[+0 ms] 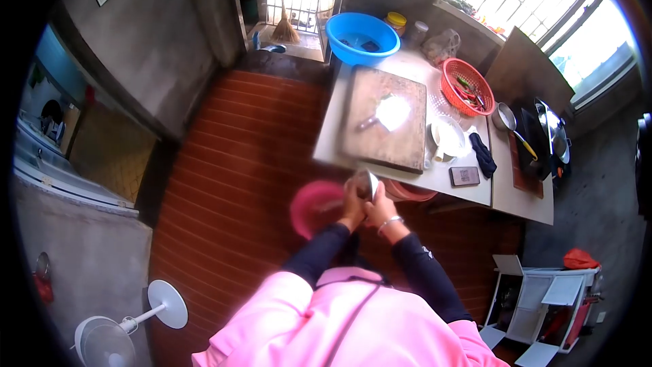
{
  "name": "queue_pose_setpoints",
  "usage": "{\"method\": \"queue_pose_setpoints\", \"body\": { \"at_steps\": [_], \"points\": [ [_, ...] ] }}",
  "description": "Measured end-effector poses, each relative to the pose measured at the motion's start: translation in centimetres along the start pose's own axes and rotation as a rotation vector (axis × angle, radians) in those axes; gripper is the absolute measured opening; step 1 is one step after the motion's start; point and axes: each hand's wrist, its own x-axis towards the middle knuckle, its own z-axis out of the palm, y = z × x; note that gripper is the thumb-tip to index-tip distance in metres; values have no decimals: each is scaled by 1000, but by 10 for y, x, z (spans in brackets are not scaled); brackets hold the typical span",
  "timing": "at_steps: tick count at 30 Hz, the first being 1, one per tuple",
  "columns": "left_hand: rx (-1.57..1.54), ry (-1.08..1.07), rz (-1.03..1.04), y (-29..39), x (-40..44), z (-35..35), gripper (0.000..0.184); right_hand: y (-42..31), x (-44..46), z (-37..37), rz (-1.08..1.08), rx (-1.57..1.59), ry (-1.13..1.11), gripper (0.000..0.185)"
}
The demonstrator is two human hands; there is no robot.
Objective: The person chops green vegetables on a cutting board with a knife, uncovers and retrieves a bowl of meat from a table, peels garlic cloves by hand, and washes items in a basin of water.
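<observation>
Both my hands meet in front of my body, just off the near edge of the table. Between them is a small round metal bowl [369, 185], its pale rim turned to the right. My left hand [353, 202] wraps round its left side, and my right hand [380, 209], with a bracelet at the wrist, grips it from the right. Below and to the left, a pink basin [314, 209] stands low near the floor. On the table beyond lies a wooden cutting board [387, 139] with a cleaver [391, 113] on it.
A blue basin [362, 39] stands at the table's far left corner. Right of the board are a red basket [467, 87] with peppers, a white dish [448, 137], a phone [464, 176] and a ladle [504, 117]. A white fan [105, 343] is at lower left.
</observation>
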Motion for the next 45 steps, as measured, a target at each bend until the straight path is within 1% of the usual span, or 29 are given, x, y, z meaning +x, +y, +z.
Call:
{"method": "queue_pose_setpoints", "body": {
  "at_steps": [1,2,3,4,5,6,8,9,10,12,13,15,18,20,25,29,31,32,34,35,36,37,38,39,40,41,42,43,45],
  "points": [
    [-16,13,24,-22,3,7,69,-5,1,0,-17,-116,-22,74],
    [-22,17,23,-48,8,17,69,-12,4,2,-18,-123,-21,74],
    [-490,-66,-126,-65,11,24,63,-20,5,5,-46,-281,-22,73],
    [-945,-77,-312,-72,14,28,59,-24,6,8,-72,-438,-22,73],
    [-1052,-76,-382,-81,13,29,59,-27,8,12,-95,-501,-41,71],
    [-1090,-73,-448,-77,8,25,58,-43,4,14,-32,-541,-74,68],
    [-1088,-74,-503,-68,-3,16,58,-57,-2,22,-52,-644,-52,64],
    [-1083,-76,-517,-66,-7,12,58,-57,-1,27,-102,-694,-36,60],
    [-1078,-79,-529,-64,-11,9,58,-58,-1,31,-104,-737,-58,59],
    [-1073,-76,-546,-62,-15,2,58,-63,-2,38,-85,-688,-22,56],
    [-1072,-78,-557,-62,-17,-2,58,-69,-7,41,-40,-694,16,51],
    [-1055,-81,-561,-58,-20,-10,57,-74,-11,44,-96,-783,32,47],
    [-1032,-87,-563,-52,-22,-22,57,-73,-9,57,-134,-783,56,47],
    [-1011,-81,-558,-49,-23,-29,57,-80,-14,67,-8,-781,173,45],
    [-940,-39,-528,-41,-26,-46,57,-93,-25,66,-81,-816,76,43],
    [-758,59,-424,-27,-22,-61,58,-92,-19,73,-129,-817,76,43],
    [-599,120,-344,-17,-14,-69,58,-89,-11,64,-173,-605,-27,47],
    [-486,151,-296,-11,-10,-73,58,-86,-10,58,-176,-604,-27,47],
    [-251,211,-220,-8,0,-80,58,-83,-14,39,-148,-382,-91,48],
    [-99,201,-186,-8,7,-84,58,-81,-17,30,-88,-189,-160,46],
    [56,203,-156,-12,13,-88,59,-72,-18,28,-24,131,-206,42],
    [225,215,-121,-10,18,-92,61,-62,-15,33,-17,377,-239,42],
    [234,132,-82,-7,22,-99,61,-51,-13,39,-8,625,-272,43],
    [257,128,-40,-5,24,-101,60,-45,-18,40,-6,863,-333,46],
    [279,121,4,-3,27,-102,58,-41,-20,43,-9,868,-334,46],
    [285,118,9,-1,30,-103,58,-37,-22,45,1,990,-332,47],
    [307,100,84,2,32,-104,56,-36,-25,46,14,1114,-328,47],
    [329,78,157,5,34,-104,53,-34,-27,47,0,1131,-302,47],
    [341,66,194,11,35,-103,51,-29,-31,45,-15,1194,-297,47]
  ]
}}
